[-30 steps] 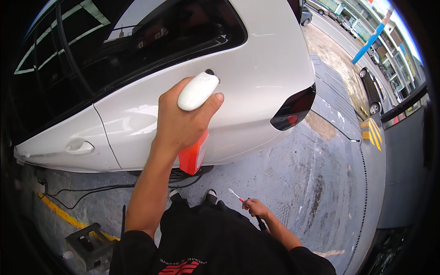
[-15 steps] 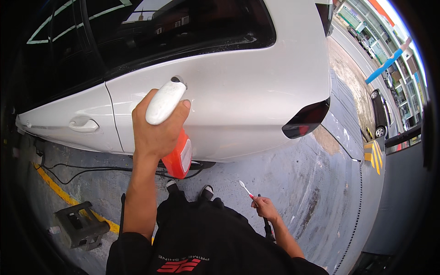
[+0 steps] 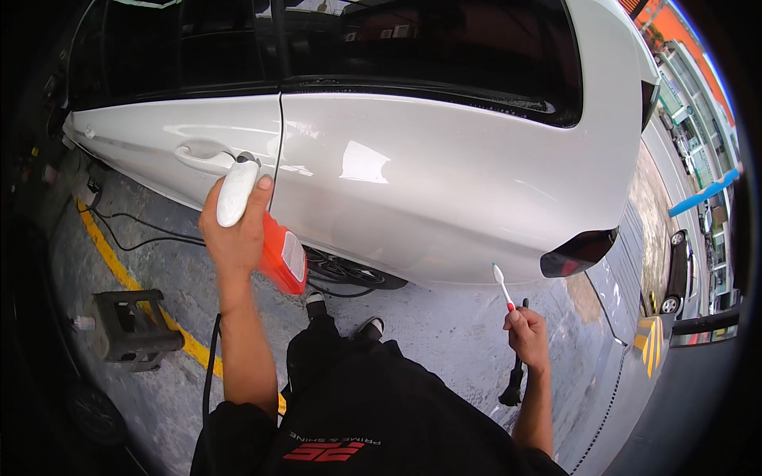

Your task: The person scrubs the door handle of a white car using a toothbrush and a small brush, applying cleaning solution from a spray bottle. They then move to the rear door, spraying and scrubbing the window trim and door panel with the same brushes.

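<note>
My left hand (image 3: pixel 234 230) is wrapped round the neck of a spray bottle with a white trigger head (image 3: pixel 236 194) and a red body (image 3: pixel 282 254), held up before the door handle (image 3: pixel 194 159) of a white car (image 3: pixel 444 182). In my right hand (image 3: pixel 525 337) are a white-and-red toothbrush (image 3: pixel 502 282), bristles upward, and a dark brush (image 3: pixel 510 389) hanging below. The toothbrush is near the car's lower rear side, below and left of the dark tail light (image 3: pixel 579 252); whether it touches the paint I cannot tell.
A grey plastic step stool (image 3: pixel 135 329) stands at my left by a yellow floor line (image 3: pixel 111 254). Black hoses (image 3: pixel 143 222) run along the floor by the rear wheel (image 3: pixel 349 266). A yellow-striped ramp edge (image 3: pixel 647 345), a blue pole (image 3: pixel 702 192) and a parked dark car (image 3: pixel 675 270) are at right.
My left hand and bottle have moved left, toward the door handle. My right hand has risen and moved right, toothbrush upward. My view has shifted, showing more of the car's door side.
</note>
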